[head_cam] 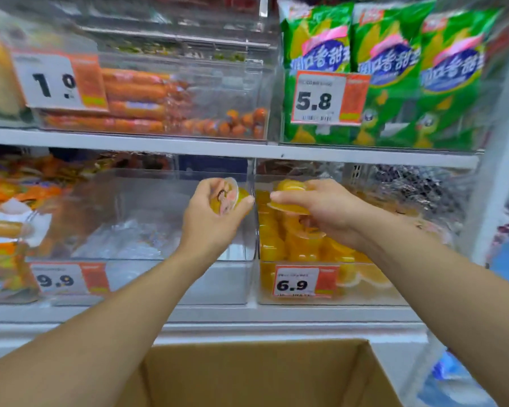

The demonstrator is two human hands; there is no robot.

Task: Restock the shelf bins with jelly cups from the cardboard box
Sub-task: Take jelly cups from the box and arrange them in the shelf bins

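My left hand (209, 212) grips a yellow jelly cup (229, 196) with a printed lid, held in front of the divider between two clear bins. My right hand (321, 210) holds another yellow jelly cup (288, 198) above the right-hand clear bin (365, 295), which is tagged 6.9 and holds several yellow jelly cups (279, 242). The open cardboard box (247, 374) sits below my arms at the bottom of the view; its inside is not visible.
A clear bin (174, 283) tagged 9.9 stands left of the jelly bin. The shelf above carries a bin of orange sausages (135, 98) and green snack bags (394, 83). Mixed orange packets (9, 201) fill the far left bin.
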